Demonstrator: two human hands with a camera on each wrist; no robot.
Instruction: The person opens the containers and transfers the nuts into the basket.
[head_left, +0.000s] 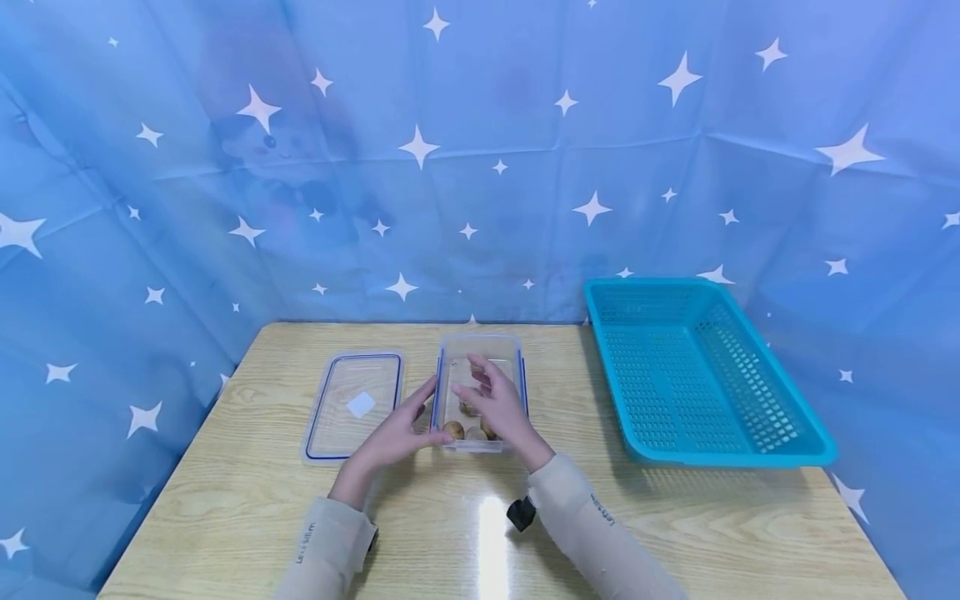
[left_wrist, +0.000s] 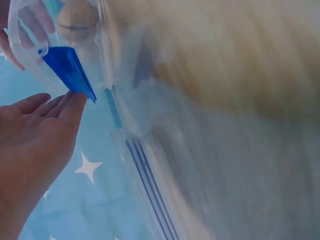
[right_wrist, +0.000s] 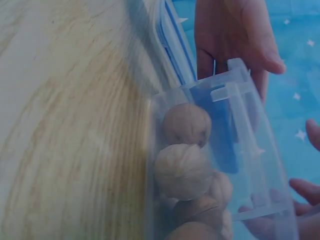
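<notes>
A clear plastic food box [head_left: 480, 447] with blue side clips stands at the middle of the table. Several walnuts [right_wrist: 184, 171] lie in it, gathered by the near wall. My left hand [head_left: 399, 433] is at the box's left side, fingers extended, fingertips at the blue clip [left_wrist: 70, 72] in the left wrist view. Over the box's inside is my right hand [head_left: 498, 407], its fingers loosely bent and spread, with no walnut visible between them. The box's lid [head_left: 378, 379], clear with a blue seal and a white label, lies flat left of the box.
A large turquoise perforated basket [head_left: 731, 458] stands at the right of the wooden table [head_left: 225, 517]. Behind the table hangs a blue curtain [head_left: 510, 225] with white stars.
</notes>
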